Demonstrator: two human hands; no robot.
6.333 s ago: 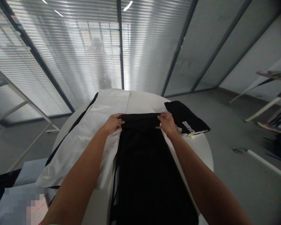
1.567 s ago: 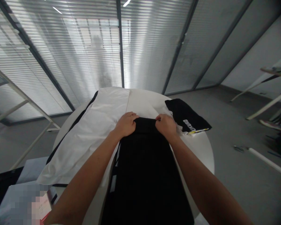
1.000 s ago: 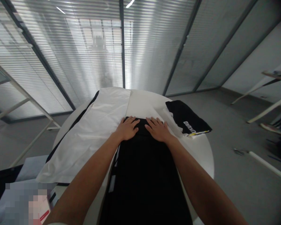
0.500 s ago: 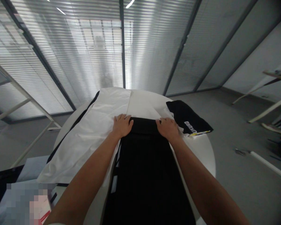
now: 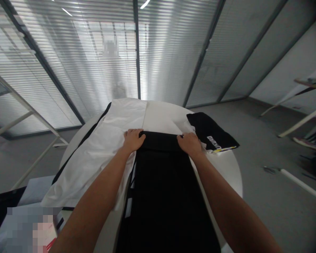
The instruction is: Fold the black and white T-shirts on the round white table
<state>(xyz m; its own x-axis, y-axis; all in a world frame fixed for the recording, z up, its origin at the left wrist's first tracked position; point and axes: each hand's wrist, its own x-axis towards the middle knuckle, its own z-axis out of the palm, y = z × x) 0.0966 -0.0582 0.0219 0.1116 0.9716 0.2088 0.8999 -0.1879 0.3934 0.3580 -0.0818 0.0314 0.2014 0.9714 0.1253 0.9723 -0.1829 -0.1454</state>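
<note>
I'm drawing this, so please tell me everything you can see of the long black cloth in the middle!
The black cloth looks like smooth, dull fabric. It lies spread on the white table, reaching the bottom of the picture. A line crosses it near the far end, where a band looks folded over. Pale patches show along its left edge. The left hand touches its far left corner, the right hand its far right one.

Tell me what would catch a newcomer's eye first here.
Probably the long black cloth running down the middle, with the left hand and the right hand at its far corners. Next might come the white fabric spread over the left of the white table, then the black item with white lettering by the table's right edge.
</note>
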